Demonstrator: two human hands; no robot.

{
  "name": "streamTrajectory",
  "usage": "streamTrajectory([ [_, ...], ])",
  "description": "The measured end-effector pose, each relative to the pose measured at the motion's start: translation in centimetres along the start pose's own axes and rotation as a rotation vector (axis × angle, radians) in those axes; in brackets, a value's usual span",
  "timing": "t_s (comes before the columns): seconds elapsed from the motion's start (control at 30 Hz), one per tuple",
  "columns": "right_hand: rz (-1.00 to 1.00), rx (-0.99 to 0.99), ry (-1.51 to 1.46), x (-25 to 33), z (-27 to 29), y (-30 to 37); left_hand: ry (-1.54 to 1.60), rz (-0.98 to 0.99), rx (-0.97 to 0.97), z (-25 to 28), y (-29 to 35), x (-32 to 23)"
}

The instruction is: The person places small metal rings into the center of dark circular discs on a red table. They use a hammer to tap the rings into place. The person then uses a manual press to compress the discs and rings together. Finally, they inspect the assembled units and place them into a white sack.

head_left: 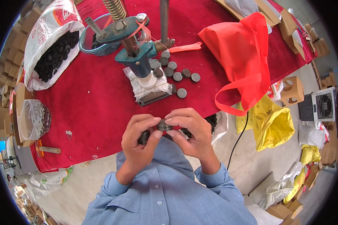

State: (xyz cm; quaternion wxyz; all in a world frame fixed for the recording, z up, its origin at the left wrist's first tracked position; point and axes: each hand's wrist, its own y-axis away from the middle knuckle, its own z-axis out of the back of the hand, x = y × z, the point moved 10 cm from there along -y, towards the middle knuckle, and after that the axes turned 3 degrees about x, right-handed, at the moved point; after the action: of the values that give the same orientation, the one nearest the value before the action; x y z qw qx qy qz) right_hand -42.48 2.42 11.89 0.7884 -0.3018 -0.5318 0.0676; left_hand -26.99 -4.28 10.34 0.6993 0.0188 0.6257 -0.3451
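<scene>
Close in front of my chest, a dark grey round disc [164,125] with a groove around its edge is pinched between the fingertips of both hands. My left hand [141,138] grips its left side, and a second black disc [143,137] is tucked in that hand's curled fingers. My right hand [191,133] holds the right side with thumb and forefinger; black shapes show beside its fingers, and I cannot tell whether it holds any. Beyond my hands stands a teal hand press [137,62] on a wrapped base. Several grey discs [181,93] lie to its right.
A white sack [72,26] of black pieces and a blue basin [105,50] are at the far left. Nearer left are a clear tub [35,120] and a hammer [49,149]. A red bag [238,48] lies right on the red cloth [101,123], near an orange cutter [186,47].
</scene>
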Motion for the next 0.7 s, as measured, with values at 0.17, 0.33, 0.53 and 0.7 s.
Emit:
streamTrajectory([
  [0.17,0.046,0.000,0.082,1.0,0.1,0.0,-0.129,-0.134,-0.005,-0.2,0.0,-1.9],
  [0.33,0.012,-0.043,0.046,0.8,-0.8,0.9,-0.155,-0.122,-0.003,-0.1,0.4,-1.8],
  [0.53,-0.073,-0.051,0.009,0.1,-1.7,1.3,-0.065,-0.043,-0.029,0.5,0.8,-0.2],
  [0.7,-0.084,-0.092,-0.121,0.0,-1.9,1.0,0.406,0.097,-0.018,0.5,1.0,1.9],
])
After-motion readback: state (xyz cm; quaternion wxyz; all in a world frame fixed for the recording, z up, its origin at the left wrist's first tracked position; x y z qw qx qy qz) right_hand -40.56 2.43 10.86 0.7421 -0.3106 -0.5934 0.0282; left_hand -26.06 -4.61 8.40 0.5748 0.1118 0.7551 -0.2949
